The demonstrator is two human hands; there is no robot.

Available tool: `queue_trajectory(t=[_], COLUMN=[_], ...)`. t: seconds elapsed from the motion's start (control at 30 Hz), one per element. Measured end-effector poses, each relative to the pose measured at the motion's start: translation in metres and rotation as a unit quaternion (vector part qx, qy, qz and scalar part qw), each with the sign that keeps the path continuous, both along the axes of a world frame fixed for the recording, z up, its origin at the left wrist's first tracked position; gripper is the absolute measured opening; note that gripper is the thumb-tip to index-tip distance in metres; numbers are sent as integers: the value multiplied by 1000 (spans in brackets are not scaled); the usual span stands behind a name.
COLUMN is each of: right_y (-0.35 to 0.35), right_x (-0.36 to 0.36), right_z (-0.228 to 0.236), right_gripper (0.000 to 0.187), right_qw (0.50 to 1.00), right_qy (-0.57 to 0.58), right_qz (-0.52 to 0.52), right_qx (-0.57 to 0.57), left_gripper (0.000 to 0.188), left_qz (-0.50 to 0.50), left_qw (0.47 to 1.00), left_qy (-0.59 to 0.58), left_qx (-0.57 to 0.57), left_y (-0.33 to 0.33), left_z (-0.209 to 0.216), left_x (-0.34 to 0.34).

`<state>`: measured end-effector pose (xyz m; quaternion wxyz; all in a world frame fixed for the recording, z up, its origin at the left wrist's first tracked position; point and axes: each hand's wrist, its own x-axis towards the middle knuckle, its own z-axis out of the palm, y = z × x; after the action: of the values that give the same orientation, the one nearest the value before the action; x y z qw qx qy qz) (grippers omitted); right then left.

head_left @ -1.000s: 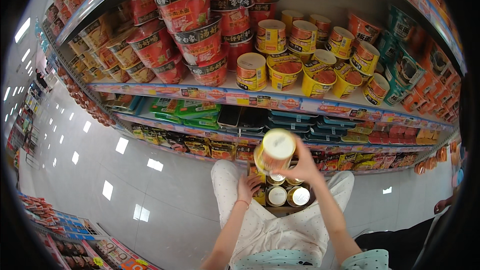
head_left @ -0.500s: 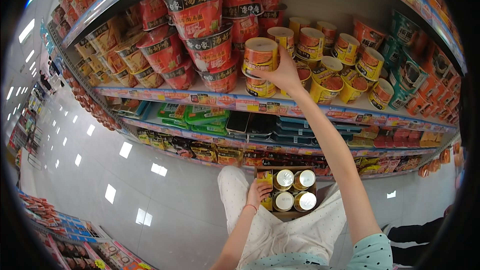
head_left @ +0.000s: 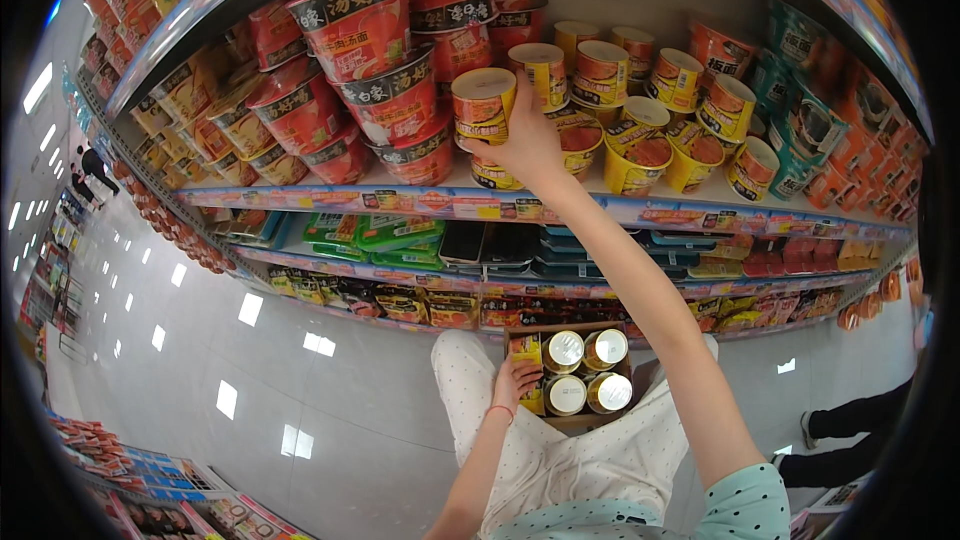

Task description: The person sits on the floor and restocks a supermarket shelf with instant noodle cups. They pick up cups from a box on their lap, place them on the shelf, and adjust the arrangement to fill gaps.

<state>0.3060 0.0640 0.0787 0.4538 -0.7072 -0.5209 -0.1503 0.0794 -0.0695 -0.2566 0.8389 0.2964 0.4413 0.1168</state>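
With its thumb in front and fingers around the far side, my right hand grips a yellow instant noodle cup on the shelf. That cup sits above another yellow cup, which my hand partly covers. Stacks of red noodle bowls stand just left of it, and several more yellow cups stand to the right. Between my knees is an open cardboard box with upright cups showing pale round ends. My left hand is closed over the box's left side, against a yellow printed surface.
Below the cups runs a shelf edge with price labels. Lower shelves carry green trays and bagged goods. Teal bowls stand far right. A person's dark-clothed legs are at the lower right, and the aisle floor lies left.
The view has turned slightly, so the shelf goods sit further left. My right hand stays on the noodle cup, and my left hand stays at the box.
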Motion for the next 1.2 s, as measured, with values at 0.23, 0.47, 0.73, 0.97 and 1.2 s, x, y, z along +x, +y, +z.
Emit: queue_trajectory(t=[0.23,0.47,0.73,0.97,1.2], right_y=[-2,-10,-64,-205,-349], right_x=[3,0,-19,-18,-49], right_z=[1,-1,2,-134,-293], right_gripper=[117,108,72,21,92], right_qw=[1000,994,950,972,848], right_qy=[-3,-72,-111,55,183], right_qz=[28,21,178,222,-65], right_qx=[8,76,230,-53,-493], left_gripper=[66,66,46,38,53], left_qz=[-24,-24,-41,-211,-307], left_qw=[1000,1000,998,942,847], left_qy=[2,10,18,102,189], left_qx=[16,13,45,239,391], left_y=[0,-4,-2,-7,-24], left_z=[-7,3,-16,-73,-48], left_x=[-1,-1,-6,1,2])
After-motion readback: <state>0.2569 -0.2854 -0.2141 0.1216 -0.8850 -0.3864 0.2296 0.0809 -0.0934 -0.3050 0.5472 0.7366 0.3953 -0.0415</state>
